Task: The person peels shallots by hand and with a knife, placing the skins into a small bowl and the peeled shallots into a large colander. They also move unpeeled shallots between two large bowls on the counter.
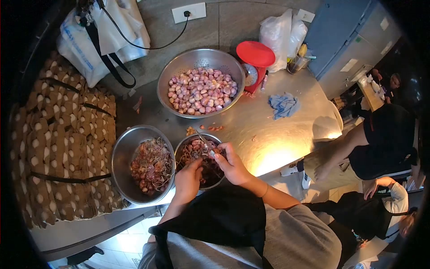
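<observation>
My right hand (pixel 234 166) is closed on a small knife (pixel 204 140), its blade pointing up and left over the rim of a metal bowl. That smaller bowl (pixel 180 147) holds reddish shallots with skins and dry roots. My left hand (pixel 189 178) is at the bowl's near left side, its fingers pinched together; what they hold is hidden. Left of it stands a wider metal bowl (pixel 117 163) with unpeeled shallots and loose skins (pixel 154 166). Behind both is a large colander (pixel 163 80) filled with peeled pink-purple shallots (pixel 204 92).
Stacked egg trays (pixel 67 148) tied with black straps line the left side. A red kitchen scale (pixel 255 56), a blue cloth (pixel 284 106) and plastic bags (pixel 277 38) are on the counter (pixel 309 121). A white bag (pixel 107 36) lies back left. Other people (pixel 380 139) are at the right.
</observation>
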The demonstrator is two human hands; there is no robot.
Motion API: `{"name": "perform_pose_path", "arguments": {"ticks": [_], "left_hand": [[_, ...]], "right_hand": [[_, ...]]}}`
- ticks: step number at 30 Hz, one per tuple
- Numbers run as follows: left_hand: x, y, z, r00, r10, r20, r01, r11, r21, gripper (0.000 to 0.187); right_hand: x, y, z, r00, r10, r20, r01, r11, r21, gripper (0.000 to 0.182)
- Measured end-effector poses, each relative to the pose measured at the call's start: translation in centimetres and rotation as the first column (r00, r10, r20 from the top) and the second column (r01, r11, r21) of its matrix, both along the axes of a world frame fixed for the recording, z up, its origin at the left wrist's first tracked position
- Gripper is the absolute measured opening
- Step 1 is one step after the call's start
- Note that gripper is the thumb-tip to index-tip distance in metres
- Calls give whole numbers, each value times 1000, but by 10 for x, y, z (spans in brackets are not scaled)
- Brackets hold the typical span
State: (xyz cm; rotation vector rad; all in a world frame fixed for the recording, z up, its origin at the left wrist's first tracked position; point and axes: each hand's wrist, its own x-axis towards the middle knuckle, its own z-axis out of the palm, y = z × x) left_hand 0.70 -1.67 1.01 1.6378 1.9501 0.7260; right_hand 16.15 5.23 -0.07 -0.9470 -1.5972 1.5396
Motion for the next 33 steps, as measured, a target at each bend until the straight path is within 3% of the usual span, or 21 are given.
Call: {"name": "perform_pose_path", "arguments": {"ticks": [6,7,9,10,12,13,14,20,27,30,33], "left_hand": [[3,8,21,988,-30,152,-15,958,286,52],[4,8,16,869,5,495,-86,986,142,48],[5,8,7,553,63,830,-92,996,-15,40],[4,8,2,346,105,932,-77,994,-83,36],[1,7,-3,212,117,970,-96,991,-99,26],[0,7,-2,235,105,966,-102,991,-82,25],[-1,7,-2,257,90,962,-105,992,-65,23],[-11,5,-3,325,36,945,-26,999,-29,25],[-17,-1,6,-98,5,995,-28,1000,-8,26],[-21,-1,16,-162,69,984,-35,997,-76,21],[-18,2,6,-117,-49,992,-138,990,33,15]], "right_hand": [[-4,-4,8,999,-17,38,13,994,104,24],[-6,-5,9,998,-18,52,12,994,113,23],[-11,-10,11,999,27,37,-32,992,120,22],[-13,-13,11,993,66,-94,-68,998,-19,21],[-18,-16,12,933,82,-351,-188,941,-280,21],[-19,-15,11,923,108,-370,-210,946,-246,18],[-12,-11,13,910,159,-382,-307,879,-366,13],[-4,2,28,879,218,-424,-434,734,-522,12],[2,24,21,973,38,-229,-155,843,-515,20],[-5,13,27,964,38,-264,-147,902,-406,35],[-3,4,15,929,184,-321,-302,879,-370,44]]}}
